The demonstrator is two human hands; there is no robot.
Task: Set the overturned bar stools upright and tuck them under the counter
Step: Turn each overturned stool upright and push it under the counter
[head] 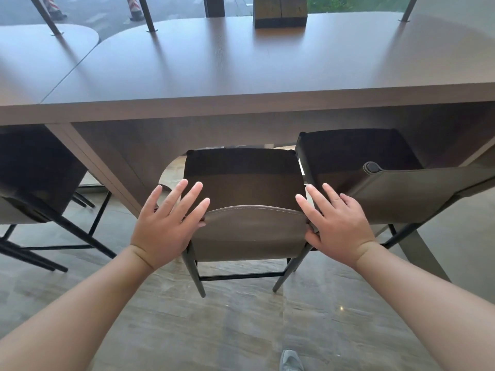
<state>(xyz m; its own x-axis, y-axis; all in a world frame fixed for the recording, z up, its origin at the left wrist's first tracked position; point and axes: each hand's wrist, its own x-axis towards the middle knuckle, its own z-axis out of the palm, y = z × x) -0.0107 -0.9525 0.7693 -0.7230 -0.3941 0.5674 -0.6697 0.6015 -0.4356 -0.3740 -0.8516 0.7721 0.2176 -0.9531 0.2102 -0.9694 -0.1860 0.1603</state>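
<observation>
Both my hands, left hand (163,226) and right hand (336,226), lie with fingers spread on the backrest corners of the upright middle stool (247,210), its seat partly under the counter (241,76).

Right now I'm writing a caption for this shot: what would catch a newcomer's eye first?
Two bare hands, the left hand and right hand, frame the curved backrest of the middle bar stool, which stands upright and partly under the long brown counter. To its right a second stool stands angled, and a dark wooden box sits at the counter's far edge.
</observation>
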